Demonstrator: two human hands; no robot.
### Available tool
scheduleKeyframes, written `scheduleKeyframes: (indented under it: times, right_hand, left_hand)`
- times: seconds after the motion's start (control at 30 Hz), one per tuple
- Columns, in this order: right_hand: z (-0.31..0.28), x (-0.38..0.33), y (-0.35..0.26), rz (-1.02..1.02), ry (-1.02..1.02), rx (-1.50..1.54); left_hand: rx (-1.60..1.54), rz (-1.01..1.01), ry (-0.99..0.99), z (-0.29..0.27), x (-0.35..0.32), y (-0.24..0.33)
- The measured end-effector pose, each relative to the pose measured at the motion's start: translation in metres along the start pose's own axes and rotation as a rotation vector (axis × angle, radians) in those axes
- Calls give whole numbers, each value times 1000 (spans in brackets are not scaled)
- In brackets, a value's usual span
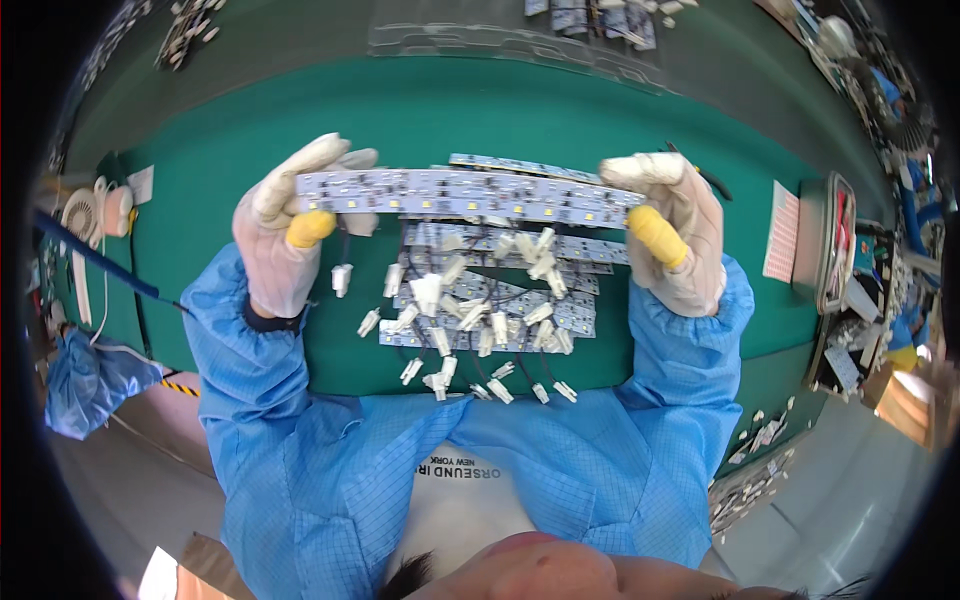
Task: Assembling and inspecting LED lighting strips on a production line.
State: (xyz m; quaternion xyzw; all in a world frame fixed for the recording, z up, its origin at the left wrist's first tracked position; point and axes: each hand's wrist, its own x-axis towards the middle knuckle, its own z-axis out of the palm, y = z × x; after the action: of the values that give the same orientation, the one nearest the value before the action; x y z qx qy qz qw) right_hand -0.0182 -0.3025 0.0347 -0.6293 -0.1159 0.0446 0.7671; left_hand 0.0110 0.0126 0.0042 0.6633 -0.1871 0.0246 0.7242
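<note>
A long white LED circuit board strip [450,192] is held level above the green mat. My left hand [290,225], in a white glove with a yellow thumb cover, grips its left end. The right end is pinched by my right hand [670,225], gloved the same way. Yellowish LEDs run along the strip's lower edge, and a wire with a white connector [342,280] hangs near its left end. Beneath and nearer to me lies a loose pile of similar LED strips [580,318] with dark wires and several white connectors [500,328]. Another strip [520,166] shows just behind the held one.
Clear plastic trays [500,42] lie at the far side, with more boards [600,20] beyond. Right of the mat are a printed sheet [781,232] and a clear plastic box [828,240]. A small fan [82,215] and a blue cable [95,257] are on the left. Dark-handled pliers [712,178] lie behind my right hand.
</note>
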Motion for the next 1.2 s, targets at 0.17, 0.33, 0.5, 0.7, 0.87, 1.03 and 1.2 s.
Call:
scheduleKeyframes:
  times: [0.17,0.33,0.5,0.7,0.87,1.03,1.2]
  right_hand:
    - [-3,1,-2,124,44,-37]
    - [-2,2,-4,160,79,-75]
    - [12,1,-1,-35,37,-108]
    - [6,5,-5,53,33,-132]
    - [1,5,-3,27,21,-254]
    - [-3,1,-3,126,42,-117]
    - [3,-3,0,7,-35,-74]
  left_hand:
    - [61,23,-70,1,-4,10]
    - [-15,100,-174,-2,-3,12]
    - [200,-143,-22,-2,8,16]
    - [23,-73,-60,-3,2,9]
    - [-76,-56,-137,-4,-3,14]
    - [-89,-27,-88,0,-2,8]
    - [80,-219,54,4,8,9]
